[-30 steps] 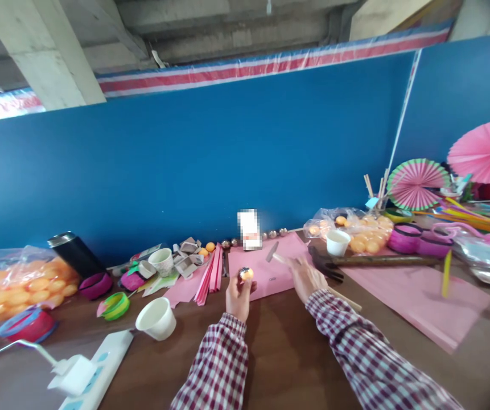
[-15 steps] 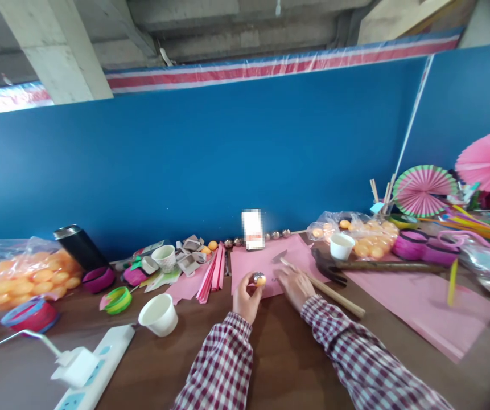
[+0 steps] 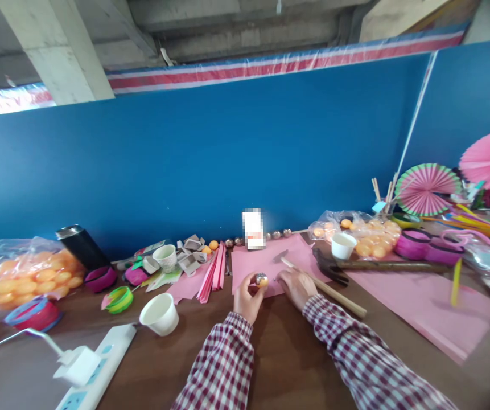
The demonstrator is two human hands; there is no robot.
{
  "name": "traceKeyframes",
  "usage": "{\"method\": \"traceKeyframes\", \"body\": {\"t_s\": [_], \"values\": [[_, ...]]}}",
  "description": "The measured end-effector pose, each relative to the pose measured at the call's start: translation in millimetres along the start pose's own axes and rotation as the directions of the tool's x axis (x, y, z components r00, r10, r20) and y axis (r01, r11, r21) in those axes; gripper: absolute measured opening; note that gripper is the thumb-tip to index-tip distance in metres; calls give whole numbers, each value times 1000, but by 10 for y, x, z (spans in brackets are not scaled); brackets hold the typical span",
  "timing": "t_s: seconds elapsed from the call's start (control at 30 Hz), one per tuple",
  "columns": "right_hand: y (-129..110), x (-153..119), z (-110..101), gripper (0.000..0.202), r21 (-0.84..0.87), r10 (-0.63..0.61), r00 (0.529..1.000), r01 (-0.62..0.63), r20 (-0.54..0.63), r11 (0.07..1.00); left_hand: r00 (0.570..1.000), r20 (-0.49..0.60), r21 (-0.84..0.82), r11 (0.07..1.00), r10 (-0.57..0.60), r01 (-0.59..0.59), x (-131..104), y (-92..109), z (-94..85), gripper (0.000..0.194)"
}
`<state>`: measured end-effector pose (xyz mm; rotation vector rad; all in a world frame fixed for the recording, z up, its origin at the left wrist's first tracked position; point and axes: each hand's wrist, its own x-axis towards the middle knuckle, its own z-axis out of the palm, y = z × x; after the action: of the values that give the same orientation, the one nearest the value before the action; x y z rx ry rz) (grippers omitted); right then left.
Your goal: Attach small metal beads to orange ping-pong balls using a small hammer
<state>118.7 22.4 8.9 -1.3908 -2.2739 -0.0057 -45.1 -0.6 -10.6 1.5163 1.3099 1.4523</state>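
My left hand is closed round a small ball, orange below and shiny silver on top, just over the near edge of a pink paper sheet. On that sheet rests my right hand, palm down, its fingers curled together at some tiny dark bits. Whatever is between those fingertips is too small to make out. Beyond it lies a tool with a pale wooden handle and a thin grey blade. Several silver balls line the back of the table.
A white paper cup stands left of my hands, near a power strip. Bagged orange balls sit far left, others at right. A hammer lies right, above another pink sheet.
My right hand's fingers have drawn in and curled toward the tiny bits on the pink sheet. The ball has turned slightly in my left hand.
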Motion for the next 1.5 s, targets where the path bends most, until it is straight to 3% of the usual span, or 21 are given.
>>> {"method": "traceKeyframes", "body": {"t_s": [0.2,0.4,0.6,0.7,0.9,1.1,1.27,1.4,1.5], "values": [[9,6,0,26,8,-29,999,29,26,1000,1000,-1,-23,1000,-16,16,6,-19,8,46],[-17,8,-29,27,-18,-6,1000,7,23,1000,993,65,-269,956,-100,114,-17,53,6,49],[-16,5,-35,22,52,30,999,-28,-39,998,967,81,-517,819,-243,249,-11,137,-20,55],[-4,-8,-23,19,153,56,991,-37,-118,988,950,154,-640,706,-271,305,-10,188,-39,52],[-48,-37,-13,18,361,112,976,-37,-189,932,929,227,-708,605,-292,363,-13,240,-61,45],[-120,-42,27,18,508,113,981,-17,-158,861,925,209,-678,634,-318,371,-5,192,-38,47],[-163,-44,24,14,630,151,975,-14,-164,776,960,94,-547,792,-264,271,-10,132,2,53],[-202,-54,10,19,738,157,985,-52,-74,673,981,77,-444,875,-177,192,-27,119,16,51],[-222,-52,13,24,828,201,979,-136,29,543,988,61,-409,900,-140,152,-30,118,15,49]]}}
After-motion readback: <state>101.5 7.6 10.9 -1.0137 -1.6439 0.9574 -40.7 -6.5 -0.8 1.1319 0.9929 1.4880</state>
